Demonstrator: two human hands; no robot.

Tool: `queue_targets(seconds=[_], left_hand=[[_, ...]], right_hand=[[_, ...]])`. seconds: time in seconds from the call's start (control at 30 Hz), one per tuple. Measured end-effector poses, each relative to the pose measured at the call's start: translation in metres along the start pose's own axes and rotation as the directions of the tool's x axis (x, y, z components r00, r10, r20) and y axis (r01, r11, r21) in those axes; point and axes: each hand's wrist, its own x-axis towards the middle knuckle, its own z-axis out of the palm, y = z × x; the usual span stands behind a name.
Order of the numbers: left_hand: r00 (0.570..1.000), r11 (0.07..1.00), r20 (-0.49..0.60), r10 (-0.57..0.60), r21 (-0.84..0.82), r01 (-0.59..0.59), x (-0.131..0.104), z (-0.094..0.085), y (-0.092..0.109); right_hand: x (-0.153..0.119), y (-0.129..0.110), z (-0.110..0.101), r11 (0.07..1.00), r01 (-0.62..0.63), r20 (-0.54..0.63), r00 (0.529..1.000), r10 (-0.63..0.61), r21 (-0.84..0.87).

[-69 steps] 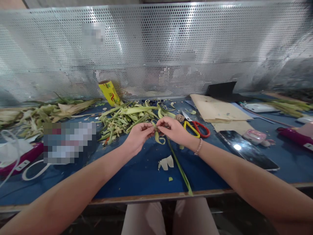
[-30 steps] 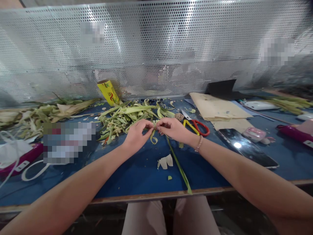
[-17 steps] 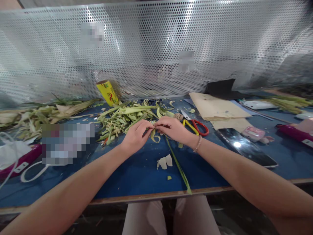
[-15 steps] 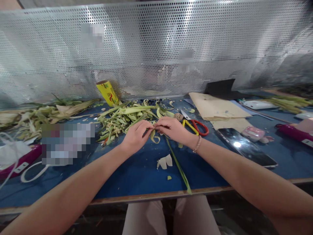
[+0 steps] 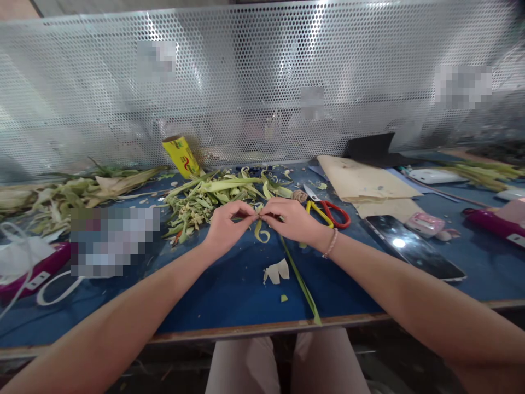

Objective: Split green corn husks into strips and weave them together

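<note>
A curled leaf strip (image 5: 262, 235) is pinched where the two hands meet, near the middle of the table (image 5: 221, 295), its loose end curling down toward the near side. The fingers of the left hand (image 5: 229, 223) and of the right hand (image 5: 292, 220) are closed on it, tips touching or nearly so; the exact grip is too small to tell.

Just beyond the hands lies a heap of green leaves (image 5: 229, 189), which limits room on the far side. A ball of twine (image 5: 299, 196) and scissors (image 5: 324, 204), one handle yellow and one red, lie just past the right hand. A long green leaf (image 5: 301, 282) runs from near the right hand to the table's near edge, its end lapping onto the rim. Pale scraps (image 5: 274, 272) lie beside it, on the left.

The widest open room is between the forearms, left of those scraps, back to the near edge. A phone (image 5: 410, 246) lies close beyond the right forearm. Brown paper (image 5: 367, 180) spreads behind it. At the far edge, a yellow tube (image 5: 181, 157) stands tilted by the perforated screen (image 5: 246, 82).
</note>
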Motion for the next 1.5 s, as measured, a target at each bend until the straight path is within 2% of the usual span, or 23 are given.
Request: queue_targets(seconds=[0.2, 0.43, 0.53, 0.63, 0.77, 0.9, 1.03, 1.17, 1.3, 1.5], left_hand=[[0.989, 0.974, -0.013, -0.149, -0.174, 0.145, 0.001, 0.006, 0.000], [0.957, 0.911, -0.014, -0.291, -0.310, 0.273, 0.001, 0.008, 0.000], [0.929, 0.857, 0.041, -0.369, -0.373, 0.357, 0.001, 0.008, -0.001], [0.904, 0.828, 0.090, -0.418, -0.373, 0.420, 0.001, 0.008, -0.002], [0.903, 0.848, 0.079, -0.422, -0.320, 0.424, 0.002, 0.008, -0.002], [0.885, 0.833, 0.081, -0.459, -0.308, 0.460, 0.003, 0.007, -0.004], [0.861, 0.796, 0.136, -0.490, -0.332, 0.506, 0.003, 0.007, -0.007], [0.852, 0.792, 0.177, -0.492, -0.317, 0.523, 0.003, 0.006, -0.010], [0.858, 0.796, 0.173, -0.483, -0.322, 0.513, 0.004, 0.006, -0.013], [0.875, 0.811, 0.174, -0.452, -0.329, 0.484, 0.004, 0.006, -0.015]], right_hand=[[-0.001, -0.004, -0.001, 0.991, 0.002, 0.040, 0.999, 0.004, -0.132], [0.001, -0.006, -0.006, 0.940, -0.048, 0.135, 0.986, 0.099, -0.338], [0.002, -0.007, -0.008, 0.939, -0.090, 0.175, 0.972, 0.155, -0.332], [0.002, -0.008, -0.008, 0.960, -0.140, 0.214, 0.957, 0.194, -0.243], [0.000, -0.008, -0.005, 0.975, -0.144, 0.301, 0.935, 0.189, -0.168], [-0.001, -0.004, -0.001, 0.968, -0.112, 0.375, 0.907, 0.192, -0.224], [-0.002, -0.001, 0.001, 0.958, -0.104, 0.426, 0.879, 0.214, -0.265], [-0.003, -0.001, 0.002, 0.941, -0.065, 0.434, 0.875, 0.213, -0.331], [-0.001, -0.004, 0.002, 0.938, -0.042, 0.420, 0.887, 0.193, -0.343], [0.000, -0.009, 0.002, 0.929, -0.123, 0.359, 0.898, 0.254, -0.349]])
